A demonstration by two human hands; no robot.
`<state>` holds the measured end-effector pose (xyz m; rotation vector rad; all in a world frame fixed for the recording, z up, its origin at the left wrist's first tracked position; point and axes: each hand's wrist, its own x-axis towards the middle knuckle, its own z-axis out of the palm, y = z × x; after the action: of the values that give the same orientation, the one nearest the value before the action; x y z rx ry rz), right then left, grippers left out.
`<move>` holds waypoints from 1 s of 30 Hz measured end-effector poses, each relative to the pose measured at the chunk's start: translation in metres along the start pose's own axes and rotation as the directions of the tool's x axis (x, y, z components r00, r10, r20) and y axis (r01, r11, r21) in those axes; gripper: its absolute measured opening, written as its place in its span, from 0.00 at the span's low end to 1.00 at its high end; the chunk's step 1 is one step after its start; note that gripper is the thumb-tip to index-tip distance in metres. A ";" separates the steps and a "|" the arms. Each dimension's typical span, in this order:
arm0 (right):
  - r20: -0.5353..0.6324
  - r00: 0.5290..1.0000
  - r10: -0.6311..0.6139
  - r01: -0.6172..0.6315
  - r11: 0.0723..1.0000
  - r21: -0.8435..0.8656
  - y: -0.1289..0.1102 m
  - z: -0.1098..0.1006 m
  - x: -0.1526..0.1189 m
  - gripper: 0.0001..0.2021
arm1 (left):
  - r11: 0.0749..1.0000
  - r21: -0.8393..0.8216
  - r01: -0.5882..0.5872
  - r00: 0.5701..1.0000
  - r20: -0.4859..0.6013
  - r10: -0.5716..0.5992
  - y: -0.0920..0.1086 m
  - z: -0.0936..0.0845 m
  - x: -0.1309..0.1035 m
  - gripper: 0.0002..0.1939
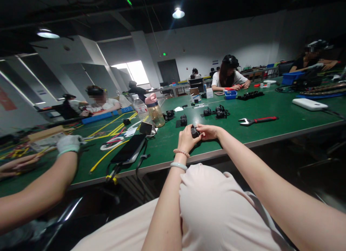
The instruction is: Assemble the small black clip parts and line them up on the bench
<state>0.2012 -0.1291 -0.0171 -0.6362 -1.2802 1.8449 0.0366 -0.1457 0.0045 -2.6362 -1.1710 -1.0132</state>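
Near the front edge of the green table [173, 146], my left hand [186, 138] is closed around a small black boxy part [194, 131]. From the other side, the fingers of my right hand [208, 132] are closed against the same part; their tips are partly hidden. Just beyond my hands stands a similar black part [183, 120] with a row of thin prongs. Farther back to the right lie two more black parts, one small [207, 111] and one larger [221, 112].
An adjustable wrench [258, 120] with red handle and a white power bank [309, 104] lie to the right. Left are a phone [129, 149], an amber bottle [155, 112] and a yellow cable [108, 156]. A co-worker's gloved hand [69, 144] works at far left.
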 end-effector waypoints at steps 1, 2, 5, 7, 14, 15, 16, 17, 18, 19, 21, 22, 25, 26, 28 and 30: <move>0.003 1.000 0.002 -0.002 1.000 0.001 0.000 -0.001 0.000 0.14 | 1.000 -0.003 -0.002 1.000 0.001 0.002 0.000 0.000 0.000 0.27; 0.007 1.000 0.005 -0.005 1.000 0.002 0.000 -0.001 0.000 0.13 | 1.000 -0.005 -0.003 1.000 0.001 0.003 0.000 0.000 0.000 0.28; 0.011 1.000 0.007 -0.007 1.000 0.013 0.000 -0.002 0.001 0.13 | 1.000 -0.006 -0.001 1.000 0.004 0.001 -0.001 0.001 0.000 0.28; 0.009 1.000 0.011 -0.011 1.000 0.019 0.000 -0.002 0.001 0.13 | 1.000 -0.006 0.001 1.000 0.006 -0.001 -0.001 0.002 0.000 0.28; -0.030 0.999 0.033 -0.033 0.999 0.006 -0.003 0.002 -0.002 0.13 | 1.000 -0.010 0.015 1.000 0.013 -0.015 0.001 0.000 0.001 0.28; -0.033 0.999 0.034 -0.034 0.999 0.005 -0.003 0.003 -0.002 0.13 | 1.000 -0.009 0.015 1.000 0.013 -0.015 0.001 0.000 0.000 0.28; -0.036 0.999 0.033 -0.033 0.999 0.005 -0.004 0.004 -0.002 0.13 | 1.000 -0.009 0.015 1.000 0.013 -0.015 0.002 0.000 0.000 0.27; -0.039 0.999 0.032 -0.032 0.999 0.007 -0.004 0.004 -0.003 0.13 | 1.000 -0.007 0.014 1.000 0.013 -0.014 0.002 0.000 0.000 0.27; -0.042 0.999 0.031 -0.031 0.999 0.009 -0.004 0.005 -0.003 0.13 | 1.000 -0.005 0.014 1.000 0.013 -0.014 0.002 0.000 0.000 0.27; -0.043 0.999 0.031 -0.030 0.999 0.011 -0.004 0.005 -0.003 0.13 | 1.000 -0.004 0.013 1.000 0.013 -0.013 0.002 0.000 0.000 0.27; -0.040 0.999 0.029 -0.028 0.999 0.017 -0.004 0.005 -0.003 0.13 | 1.000 -0.001 0.010 1.000 0.013 -0.010 0.001 0.000 0.000 0.27; -0.035 0.999 0.028 -0.027 0.999 0.020 -0.004 0.005 -0.003 0.13 | 1.000 0.000 0.008 1.000 0.012 -0.008 0.001 0.000 0.000 0.27; -0.028 0.999 0.032 -0.031 0.999 0.025 -0.004 0.005 -0.003 0.12 | 1.000 0.000 0.015 1.000 0.010 -0.015 0.002 0.000 0.000 0.26; -0.031 0.999 0.037 -0.036 0.999 0.027 -0.004 0.005 -0.003 0.12 | 1.000 -0.001 0.021 1.000 0.010 -0.021 0.003 0.000 0.000 0.26; -0.043 0.998 0.048 -0.047 0.998 0.032 -0.005 0.006 -0.003 0.12 | 0.999 -0.001 0.032 0.999 0.015 -0.032 0.004 -0.001 0.000 0.26; -0.056 0.997 0.057 -0.054 0.998 0.039 -0.005 0.007 -0.003 0.12 | 0.999 -0.001 0.038 0.999 0.020 -0.038 0.005 -0.002 -0.001 0.26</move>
<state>0.1995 -0.1343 -0.0099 -0.7055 -1.1986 1.8781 0.0387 -0.1502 0.0066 -2.6409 -1.2295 -0.9964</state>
